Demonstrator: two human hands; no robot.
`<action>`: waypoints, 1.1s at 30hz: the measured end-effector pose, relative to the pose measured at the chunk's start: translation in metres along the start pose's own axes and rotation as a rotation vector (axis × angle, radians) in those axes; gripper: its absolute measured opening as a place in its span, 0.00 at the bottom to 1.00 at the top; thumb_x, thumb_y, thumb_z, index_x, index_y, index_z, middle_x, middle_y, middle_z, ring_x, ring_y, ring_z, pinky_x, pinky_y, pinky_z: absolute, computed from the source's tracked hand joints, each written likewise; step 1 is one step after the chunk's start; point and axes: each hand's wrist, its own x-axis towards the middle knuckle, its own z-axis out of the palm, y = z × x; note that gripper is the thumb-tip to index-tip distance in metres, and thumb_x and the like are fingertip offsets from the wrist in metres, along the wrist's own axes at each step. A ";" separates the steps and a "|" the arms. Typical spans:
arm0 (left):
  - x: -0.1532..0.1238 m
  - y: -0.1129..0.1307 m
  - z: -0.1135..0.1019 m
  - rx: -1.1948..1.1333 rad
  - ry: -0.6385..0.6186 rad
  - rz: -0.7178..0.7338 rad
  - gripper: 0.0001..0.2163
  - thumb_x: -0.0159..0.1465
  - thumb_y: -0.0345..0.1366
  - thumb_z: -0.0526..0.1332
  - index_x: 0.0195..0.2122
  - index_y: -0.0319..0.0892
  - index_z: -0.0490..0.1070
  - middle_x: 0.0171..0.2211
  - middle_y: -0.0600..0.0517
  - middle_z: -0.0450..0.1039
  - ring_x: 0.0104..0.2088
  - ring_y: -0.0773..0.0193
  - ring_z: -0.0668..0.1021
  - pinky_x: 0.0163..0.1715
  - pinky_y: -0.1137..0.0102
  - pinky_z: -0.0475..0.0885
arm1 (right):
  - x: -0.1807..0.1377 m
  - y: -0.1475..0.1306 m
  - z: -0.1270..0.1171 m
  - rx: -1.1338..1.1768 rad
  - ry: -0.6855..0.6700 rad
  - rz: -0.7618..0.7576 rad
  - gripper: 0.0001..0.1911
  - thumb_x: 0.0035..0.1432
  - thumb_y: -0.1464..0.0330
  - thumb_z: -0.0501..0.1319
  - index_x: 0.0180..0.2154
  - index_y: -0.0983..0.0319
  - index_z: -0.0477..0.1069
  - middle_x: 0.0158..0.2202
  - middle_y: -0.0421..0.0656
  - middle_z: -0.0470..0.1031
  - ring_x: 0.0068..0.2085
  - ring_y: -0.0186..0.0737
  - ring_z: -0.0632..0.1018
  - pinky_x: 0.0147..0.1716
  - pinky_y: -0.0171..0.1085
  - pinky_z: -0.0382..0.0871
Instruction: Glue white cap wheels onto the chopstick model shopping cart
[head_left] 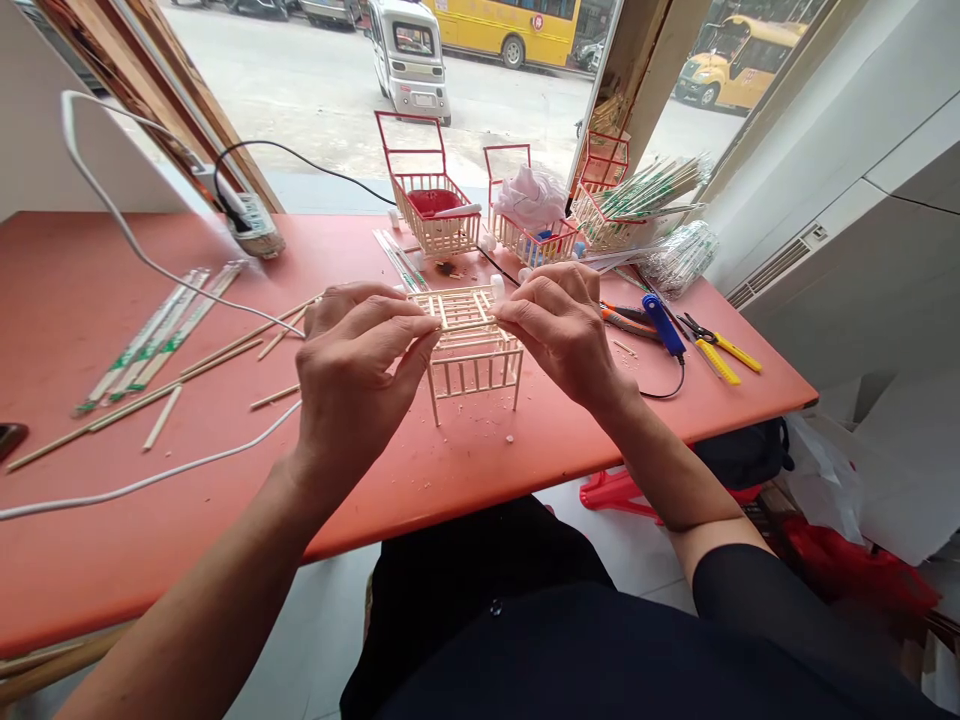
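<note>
A small basket-like frame of thin wooden sticks point(475, 388) stands upright on legs on the table, with slatted sides. Across its top, a thin wooden stick point(466, 326) spans the gap between my hands. My left hand point(360, 345) pinches the stick's left end between thumb and fingers. At the right end, my right hand point(559, 322) is closed in a similar pinch. Whether that stick touches the frame beneath, I cannot tell. The fingers hide the stick's ends and the frame's upper corners.
Loose sticks point(221, 357) and wrapped chopsticks point(161, 345) lie left on the red table point(360, 460), crossed by a white cable point(187, 465). Behind stand stick-built carts point(435, 205) with red handles. To the right lie a blue glue gun point(663, 325) and yellow-handled pliers point(718, 360).
</note>
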 end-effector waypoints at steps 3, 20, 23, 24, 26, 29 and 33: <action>0.000 0.000 0.000 0.003 0.000 0.008 0.06 0.77 0.42 0.69 0.41 0.60 0.85 0.44 0.53 0.88 0.56 0.43 0.85 0.62 0.40 0.75 | 0.000 -0.001 0.000 0.005 -0.011 0.011 0.12 0.84 0.68 0.60 0.48 0.49 0.81 0.46 0.39 0.83 0.59 0.46 0.77 0.68 0.54 0.61; -0.003 -0.006 0.009 0.095 0.098 0.162 0.06 0.77 0.34 0.69 0.44 0.55 0.83 0.43 0.54 0.89 0.53 0.50 0.87 0.55 0.50 0.77 | -0.004 0.004 0.007 0.010 0.058 -0.037 0.10 0.83 0.70 0.61 0.50 0.50 0.80 0.45 0.37 0.81 0.58 0.43 0.77 0.72 0.51 0.61; -0.003 -0.006 0.009 0.104 0.101 0.168 0.07 0.76 0.33 0.70 0.45 0.56 0.83 0.44 0.55 0.89 0.53 0.50 0.87 0.55 0.50 0.78 | -0.004 0.004 0.006 0.010 0.076 -0.044 0.10 0.84 0.69 0.61 0.49 0.50 0.80 0.44 0.37 0.81 0.58 0.42 0.77 0.71 0.51 0.62; -0.003 -0.006 0.009 0.106 0.101 0.171 0.07 0.76 0.33 0.70 0.45 0.56 0.83 0.44 0.55 0.89 0.53 0.50 0.87 0.55 0.50 0.78 | -0.004 0.004 0.006 0.007 0.084 -0.050 0.10 0.84 0.68 0.61 0.49 0.50 0.80 0.44 0.38 0.81 0.57 0.42 0.78 0.71 0.51 0.62; -0.003 -0.006 0.009 0.111 0.102 0.177 0.07 0.76 0.33 0.70 0.45 0.55 0.83 0.44 0.55 0.89 0.52 0.50 0.87 0.54 0.50 0.78 | -0.004 0.004 0.006 0.001 0.091 -0.060 0.10 0.85 0.68 0.60 0.49 0.51 0.79 0.44 0.38 0.81 0.57 0.43 0.78 0.70 0.52 0.63; -0.003 -0.005 0.008 0.118 0.113 0.185 0.07 0.76 0.32 0.70 0.45 0.55 0.83 0.43 0.55 0.90 0.51 0.50 0.88 0.53 0.50 0.79 | -0.004 0.004 0.007 -0.005 0.084 -0.060 0.10 0.85 0.68 0.59 0.48 0.51 0.78 0.44 0.38 0.81 0.57 0.43 0.79 0.69 0.54 0.65; -0.003 -0.006 0.007 0.138 0.110 0.206 0.07 0.76 0.31 0.71 0.44 0.54 0.83 0.43 0.54 0.90 0.51 0.50 0.88 0.52 0.51 0.80 | -0.004 0.004 0.008 0.007 0.115 -0.071 0.08 0.85 0.68 0.61 0.48 0.51 0.78 0.43 0.37 0.82 0.56 0.42 0.80 0.67 0.52 0.64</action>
